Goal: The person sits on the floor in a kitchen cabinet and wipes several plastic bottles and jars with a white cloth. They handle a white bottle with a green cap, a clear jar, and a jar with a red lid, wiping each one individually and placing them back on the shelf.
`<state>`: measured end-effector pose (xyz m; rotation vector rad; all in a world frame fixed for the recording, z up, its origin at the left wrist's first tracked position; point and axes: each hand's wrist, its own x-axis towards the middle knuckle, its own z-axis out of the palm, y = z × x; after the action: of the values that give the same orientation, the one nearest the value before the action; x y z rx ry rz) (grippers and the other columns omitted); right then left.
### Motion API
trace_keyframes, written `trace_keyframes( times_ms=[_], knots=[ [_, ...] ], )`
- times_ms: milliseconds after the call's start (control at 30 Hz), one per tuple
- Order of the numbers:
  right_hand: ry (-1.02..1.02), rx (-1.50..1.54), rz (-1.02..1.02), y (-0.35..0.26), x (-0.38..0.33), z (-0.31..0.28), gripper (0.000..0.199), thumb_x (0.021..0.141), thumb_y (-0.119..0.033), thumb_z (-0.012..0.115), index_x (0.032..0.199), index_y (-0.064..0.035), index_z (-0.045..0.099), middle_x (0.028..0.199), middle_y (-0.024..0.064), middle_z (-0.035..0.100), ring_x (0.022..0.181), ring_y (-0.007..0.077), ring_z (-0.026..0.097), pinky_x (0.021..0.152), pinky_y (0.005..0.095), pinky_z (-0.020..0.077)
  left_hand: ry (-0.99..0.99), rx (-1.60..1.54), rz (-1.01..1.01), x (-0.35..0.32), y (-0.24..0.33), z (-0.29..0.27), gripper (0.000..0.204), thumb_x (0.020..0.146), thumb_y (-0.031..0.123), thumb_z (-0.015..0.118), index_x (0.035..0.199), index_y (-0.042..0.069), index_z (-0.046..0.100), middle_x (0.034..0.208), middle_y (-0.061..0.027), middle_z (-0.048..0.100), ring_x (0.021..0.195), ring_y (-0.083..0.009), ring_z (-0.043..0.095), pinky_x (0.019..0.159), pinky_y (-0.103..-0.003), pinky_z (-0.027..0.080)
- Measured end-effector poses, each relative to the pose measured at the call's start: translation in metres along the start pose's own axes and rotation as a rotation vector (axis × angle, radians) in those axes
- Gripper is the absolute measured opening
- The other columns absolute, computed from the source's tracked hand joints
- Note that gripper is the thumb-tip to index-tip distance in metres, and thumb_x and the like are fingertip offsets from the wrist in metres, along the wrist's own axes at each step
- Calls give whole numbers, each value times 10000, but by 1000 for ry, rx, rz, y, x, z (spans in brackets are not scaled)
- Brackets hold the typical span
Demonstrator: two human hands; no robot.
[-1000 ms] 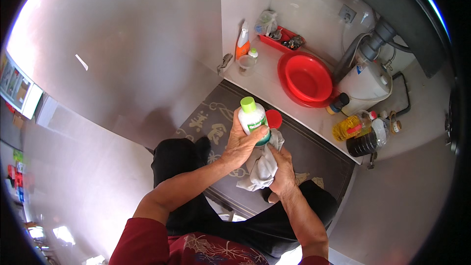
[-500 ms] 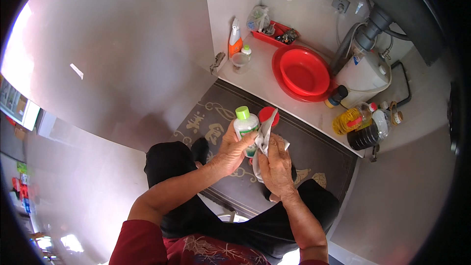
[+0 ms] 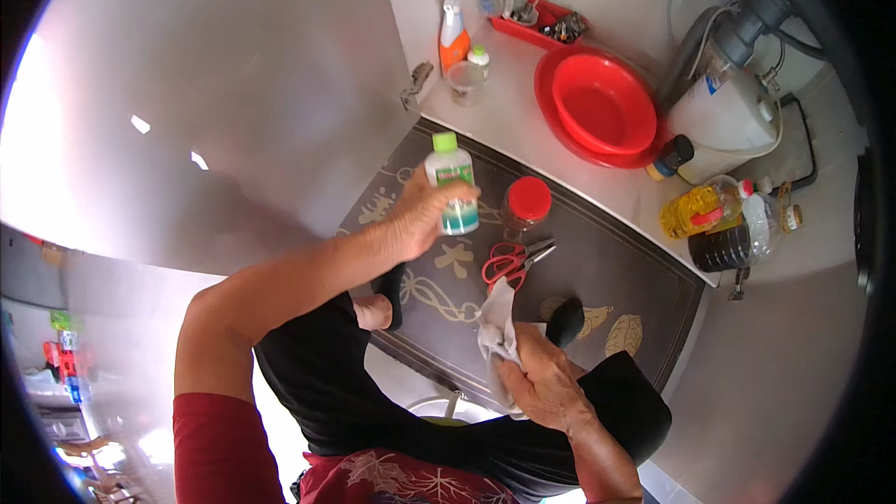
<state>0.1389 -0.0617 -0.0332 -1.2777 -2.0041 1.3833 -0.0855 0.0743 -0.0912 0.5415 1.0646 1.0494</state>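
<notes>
My left hand [image 3: 422,215] grips a small white bottle [image 3: 451,185] with a green cap and a teal label, held upright over the patterned dark mat [image 3: 616,280]. My right hand [image 3: 546,381] is lower, near my body, closed on a crumpled white cloth [image 3: 497,336]. Between the two hands, on the mat, lie red-handled scissors [image 3: 509,259] and a clear jar with a red lid [image 3: 525,203].
On the white floor beyond the mat sit a red basin [image 3: 602,105], an orange spray bottle [image 3: 453,33], a red tray [image 3: 546,21] of small items, a white jug [image 3: 723,117], a yellow oil bottle [image 3: 700,210] and a dark bottle [image 3: 733,243]. A wall stands at left.
My hands have separated: the left has carried the bottle up and away, and the right has drawn the cloth down toward my body. The scissors and jar now show on the mat.
</notes>
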Motion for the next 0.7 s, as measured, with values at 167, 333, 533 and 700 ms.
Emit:
trace_keyframes(
  times_ms=[167,333,533,700],
  knots=[
    [-182,44,64,4,4,0,341,802,-100,569,1103,33,479,952,236,561,861,394,580,741,421,457,262,397,32,51,-2,-21,515,651,126,790,1069,51,498,972,-62,606,893,-171,603,787,-350,490],
    [-168,80,104,11,7,5,334,842,-119,514,1138,28,464,1015,220,551,917,388,566,774,416,455,355,607,171,111,-16,-46,580,618,147,812,1103,11,524,996,-104,618,925,-218,601,823,-360,478],
    [-28,84,68,16,22,0,275,846,-149,518,1065,9,464,898,231,493,851,441,497,725,454,411,489,740,565,189,-5,-49,641,564,153,827,1091,28,483,990,-114,615,935,-219,597,830,-345,467],
    [-53,23,165,28,27,-7,298,843,-150,529,1080,14,452,918,224,488,850,434,490,717,453,416,485,797,693,246,20,-47,655,558,108,836,1089,52,456,1003,-103,608,926,-215,578,822,-347,460]
  ],
)
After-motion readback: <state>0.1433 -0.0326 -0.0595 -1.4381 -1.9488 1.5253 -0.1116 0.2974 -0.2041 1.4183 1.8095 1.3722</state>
